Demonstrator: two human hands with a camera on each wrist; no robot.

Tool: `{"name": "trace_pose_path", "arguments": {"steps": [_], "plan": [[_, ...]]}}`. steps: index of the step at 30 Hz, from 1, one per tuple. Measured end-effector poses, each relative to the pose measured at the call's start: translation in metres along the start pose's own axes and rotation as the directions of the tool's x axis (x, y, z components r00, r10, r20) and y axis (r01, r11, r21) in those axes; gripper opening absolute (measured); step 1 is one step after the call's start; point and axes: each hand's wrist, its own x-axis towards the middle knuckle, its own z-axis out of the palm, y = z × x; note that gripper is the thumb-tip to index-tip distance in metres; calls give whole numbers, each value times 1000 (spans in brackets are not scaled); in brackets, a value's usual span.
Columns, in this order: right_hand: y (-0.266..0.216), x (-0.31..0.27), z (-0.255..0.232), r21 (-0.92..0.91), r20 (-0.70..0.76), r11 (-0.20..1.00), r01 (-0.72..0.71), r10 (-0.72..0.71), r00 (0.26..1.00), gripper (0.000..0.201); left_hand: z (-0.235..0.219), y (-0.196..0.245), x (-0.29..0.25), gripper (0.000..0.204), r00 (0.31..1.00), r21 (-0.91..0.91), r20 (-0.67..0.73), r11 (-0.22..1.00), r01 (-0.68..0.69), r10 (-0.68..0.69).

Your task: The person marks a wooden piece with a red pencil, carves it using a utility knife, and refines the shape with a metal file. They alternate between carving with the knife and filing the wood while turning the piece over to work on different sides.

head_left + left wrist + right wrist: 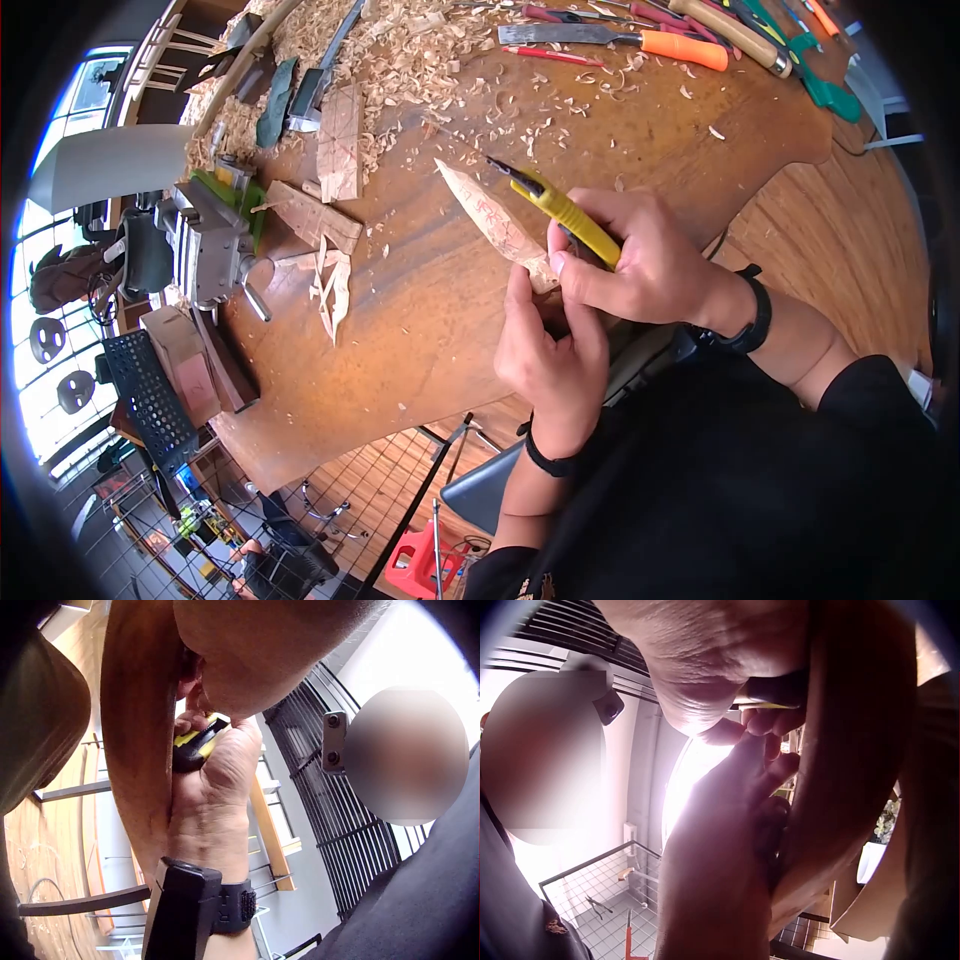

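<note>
In the head view my left hand (548, 350) pinches the lower end of a pale carved wood piece (487, 212). The wood narrows to a point at its far end and has red marks on its face. My right hand (655, 255) grips a yellow-and-black utility knife (572, 222), its tip slanting up and left beside the wood. The right thumb lies close to the left fingertips at the held end. Part of the knife's handle (201, 746) shows in the left wrist view within the right hand. The right wrist view has the left hand (739, 780) in shadow.
The wooden workbench (420, 330) has a curved edge by the body. Wood shavings (410, 80) pile up at the back, near an orange-handled chisel (680, 48) and a red pencil (550, 55). A metal vise (212, 250) and wood offcuts (312, 215) stand at left.
</note>
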Motion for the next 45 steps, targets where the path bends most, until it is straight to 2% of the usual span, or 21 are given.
{"name": "trace_pose_path", "arguments": {"steps": [5, 7, 11, 14, 17, 20, 26, 28, 33, 38, 40, 42, 43, 45], "plan": [[3, 1, 0, -37, 15, 999, 22, -22, 1000, 12, 0, 2, 1, 43, 1000, 16, 7, 1000, -12, 12], [7, 2, 4, 159, -47, 987, -13, 21, 999, 15, 0, 3, 1, 43, 1000, 26, 9, 1000, -6, 6], [10, 1, 1, 139, -39, 990, -2, 7, 999, 21, 1, 3, 1, 43, 1000, 39, 5, 999, -17, 16], [8, 1, -1, 118, -21, 992, -52, 55, 998, 30, 0, 3, 1, 43, 1000, 58, 12, 998, -24, 24], [11, 3, 2, 108, -114, 991, 79, -67, 991, 31, 1, 3, 0, 44, 1000, 62, 11, 998, -24, 23], [16, 3, 3, 127, -124, 987, 95, -79, 989, 32, 2, 0, 0, 45, 999, 53, -4, 998, -42, 42], [17, 2, 1, 168, -87, 985, 33, -19, 996, 34, 1, 3, 2, 44, 999, 87, 33, 995, -42, 40], [17, 2, 1, 187, -82, 982, 15, 1, 997, 34, 0, 1, 1, 43, 993, 90, 43, 989, -115, 111], [9, 5, -2, 189, -46, 981, -33, 42, 998, 36, -1, 0, 1, 44, 994, 106, 45, 989, -106, 102], [9, 5, -3, 186, -32, 983, -13, 20, 999, 34, 1, -1, 0, 45, 994, 102, 24, 989, -107, 105], [11, 6, -3, 173, -14, 985, -2, 5, 1000, 34, 1, -2, 2, 45, 987, 110, 24, 981, -159, 157], [16, 5, -1, 193, -50, 980, 42, -33, 998, 34, -1, -1, 2, 46, 990, 104, 14, 985, -138, 138], [14, 5, -2, 219, -36, 976, 2, 7, 999, 34, -2, 2, 3, 47, 990, 116, 39, 984, -138, 135], [14, 5, -3, 209, -14, 978, 9, -6, 1000, 34, -3, 3, 3, 45, 991, 131, 58, 983, -130, 124]]}}
